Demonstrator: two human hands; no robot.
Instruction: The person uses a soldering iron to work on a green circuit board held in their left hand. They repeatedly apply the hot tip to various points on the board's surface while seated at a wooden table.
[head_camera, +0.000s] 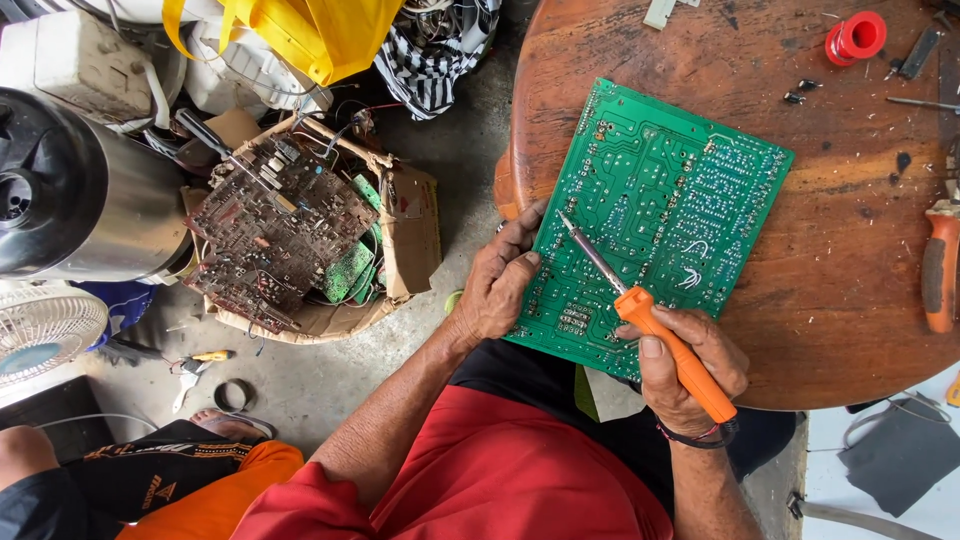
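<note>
The left hand (495, 285) lies fingers spread on the edge of the green circuit board (655, 215), pinning it flat on the round wooden counter (850, 250), so the right hand (685, 365), fist wrapped around the orange soldering iron (660, 335), can rest its tip steadily on the solder side.

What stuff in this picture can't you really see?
- Green circuit board: its near edge, head view, is covered by the left hand and right hand.
- Soldering iron: its handle end is wrapped by the right hand.
- Orange-handled tool: cut off by the right edge.
- Solder joints: too small.
</note>
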